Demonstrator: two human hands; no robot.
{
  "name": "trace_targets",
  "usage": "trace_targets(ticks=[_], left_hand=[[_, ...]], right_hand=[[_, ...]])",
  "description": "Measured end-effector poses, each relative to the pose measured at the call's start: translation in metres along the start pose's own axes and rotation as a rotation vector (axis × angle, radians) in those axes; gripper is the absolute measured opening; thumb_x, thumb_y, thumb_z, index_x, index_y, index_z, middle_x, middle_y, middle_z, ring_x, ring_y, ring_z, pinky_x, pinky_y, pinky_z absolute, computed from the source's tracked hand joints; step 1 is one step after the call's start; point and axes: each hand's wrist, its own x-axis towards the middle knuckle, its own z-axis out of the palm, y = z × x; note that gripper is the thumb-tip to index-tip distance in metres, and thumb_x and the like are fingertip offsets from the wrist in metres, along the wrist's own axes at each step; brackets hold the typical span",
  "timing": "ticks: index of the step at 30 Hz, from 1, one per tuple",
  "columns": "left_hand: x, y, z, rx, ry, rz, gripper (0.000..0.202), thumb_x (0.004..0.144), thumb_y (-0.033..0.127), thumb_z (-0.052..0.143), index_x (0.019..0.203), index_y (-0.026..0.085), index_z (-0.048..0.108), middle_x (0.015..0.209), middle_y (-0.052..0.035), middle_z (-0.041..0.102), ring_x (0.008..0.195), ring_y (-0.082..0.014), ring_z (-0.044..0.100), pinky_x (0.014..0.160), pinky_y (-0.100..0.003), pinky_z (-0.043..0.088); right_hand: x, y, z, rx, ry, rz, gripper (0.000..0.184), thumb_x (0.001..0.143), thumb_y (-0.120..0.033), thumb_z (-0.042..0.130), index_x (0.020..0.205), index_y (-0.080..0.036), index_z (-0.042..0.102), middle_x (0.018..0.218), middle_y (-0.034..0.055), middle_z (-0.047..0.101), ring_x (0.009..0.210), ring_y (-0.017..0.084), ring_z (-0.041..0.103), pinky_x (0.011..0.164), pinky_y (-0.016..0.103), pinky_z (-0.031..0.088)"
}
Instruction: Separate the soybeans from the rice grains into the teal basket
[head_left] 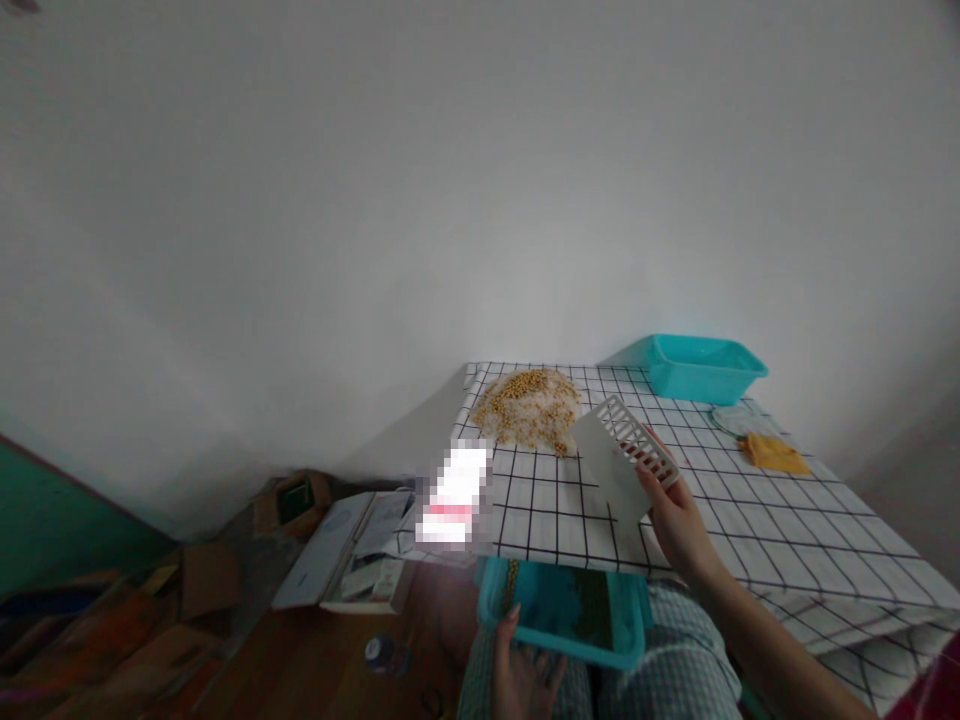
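Most of the mixed soybean-and-rice heap [529, 408] lies unsorted on the checked counter [750, 510]. The right hand [679, 520] grips a white slotted scoop [622, 455] beside it; the left hand [521, 670] steadies a teal basket [559, 610] (few beans inside) below the counter's edge.

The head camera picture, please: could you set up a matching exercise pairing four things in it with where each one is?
Things:
1. white slotted scoop
2. pile of beans and rice
3. teal tray
4. teal basin

Places:
A. far end of the checked tablecloth
B. on the cloth, near its left edge
C. held up in the right hand
D. on the lap, at the left hand

Pairs: 1-C, 2-B, 3-D, 4-A
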Motion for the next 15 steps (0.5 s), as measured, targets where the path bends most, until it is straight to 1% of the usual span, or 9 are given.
trace_targets(ticks=[2,4,6,8,11,15], left_hand=[[-0.002,0.001,0.0,-0.006,-0.001,0.007,0.059,0.075,0.044,0.062,0.131,0.031,0.047,0.115,-0.0102,0.065,0.095,-0.0306,0.067,0.082,-0.044,0.047],[-0.005,0.003,0.0,-0.011,-0.023,-0.001,0.062,0.076,0.043,0.063,0.133,0.032,0.045,0.118,-0.0101,0.063,0.096,-0.0306,0.066,0.083,-0.044,0.048],[-0.008,0.005,0.001,0.002,-0.056,-0.025,0.064,0.076,0.043,0.063,0.136,0.032,0.042,0.121,-0.0103,0.061,0.098,-0.0306,0.065,0.083,-0.044,0.048],[-0.009,0.005,0.002,0.019,-0.058,-0.028,0.064,0.077,0.044,0.061,0.136,0.032,0.041,0.123,-0.0101,0.06,0.099,-0.0301,0.064,0.082,-0.043,0.048],[-0.009,0.003,0.003,0.03,-0.025,0.016,0.061,0.078,0.046,0.059,0.135,0.032,0.042,0.124,-0.0102,0.059,0.097,-0.03,0.064,0.08,-0.043,0.047],[-0.006,0.001,0.005,0.024,-0.014,0.029,0.06,0.076,0.047,0.059,0.132,0.031,0.045,0.125,-0.01,0.06,0.099,-0.0304,0.064,0.082,-0.044,0.047]], right_hand=[[0.006,-0.006,-0.005,-0.05,-0.004,0.006,0.049,0.085,-0.042,0.065,0.133,-0.032,0.057,0.125,0.0037,0.067,0.121,0.028,0.058,0.102,0.049,0.047],[0.013,-0.012,-0.01,-0.101,-0.009,0.02,0.048,0.086,-0.044,0.065,0.131,-0.03,0.059,0.123,0.0049,0.069,0.118,0.029,0.06,0.102,0.05,0.046],[0.018,-0.017,-0.015,-0.152,-0.005,-0.002,0.048,0.086,-0.045,0.064,0.131,-0.028,0.059,0.122,0.0059,0.069,0.116,0.029,0.061,0.101,0.05,0.046],[0.02,-0.02,-0.02,-0.216,-0.009,-0.047,0.048,0.087,-0.046,0.063,0.131,-0.027,0.06,0.122,0.0062,0.069,0.114,0.029,0.062,0.1,0.05,0.047],[0.02,-0.023,-0.023,-0.314,-0.068,-0.1,0.047,0.088,-0.046,0.062,0.131,-0.026,0.06,0.122,0.0064,0.069,0.115,0.029,0.062,0.101,0.049,0.045],[0.017,-0.024,-0.024,-0.397,-0.154,-0.114,0.047,0.09,-0.044,0.059,0.133,-0.026,0.058,0.124,0.0063,0.068,0.116,0.029,0.061,0.103,0.049,0.044]])
